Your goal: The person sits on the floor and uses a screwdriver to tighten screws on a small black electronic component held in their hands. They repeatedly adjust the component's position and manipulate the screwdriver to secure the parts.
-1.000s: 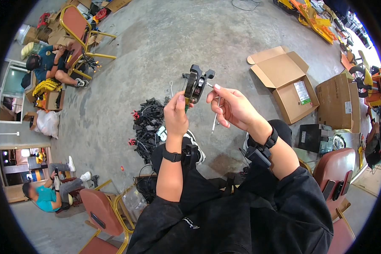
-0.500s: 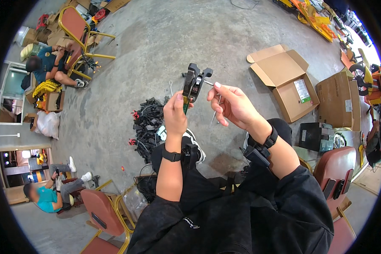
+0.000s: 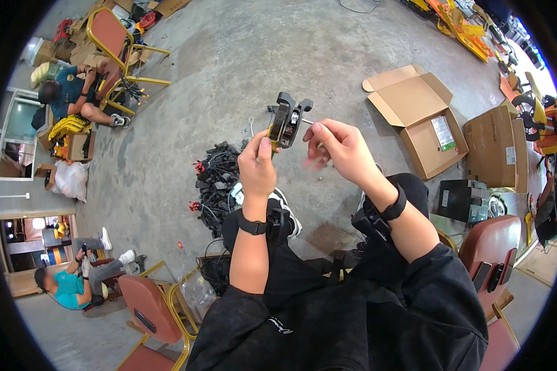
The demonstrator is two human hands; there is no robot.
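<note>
My left hand (image 3: 257, 166) grips a black plastic clamp-like part (image 3: 283, 128) from below, thumb on its near face. The part stands nearly upright, with two prongs at the top and a ridged side. My right hand (image 3: 348, 151) pinches a thin metal rod, apparently a hex key (image 3: 307, 121), between thumb and index finger. Its visible end meets the right side of the part near the top. The other right fingers are curled and smeared by motion. Whatever the rod's tip touches inside the part is hidden.
A pile of black parts with cables and red tips (image 3: 216, 185) lies on the floor beyond my left knee. An open cardboard box (image 3: 422, 145) sits to the right, by a closed carton (image 3: 495, 145). Chairs (image 3: 143, 303) flank me. Two people sit at the left.
My right hand has turned, its fingers curling closer to the part. The long metal length that hung below the right fingers no longer shows. The part has shifted slightly right.
</note>
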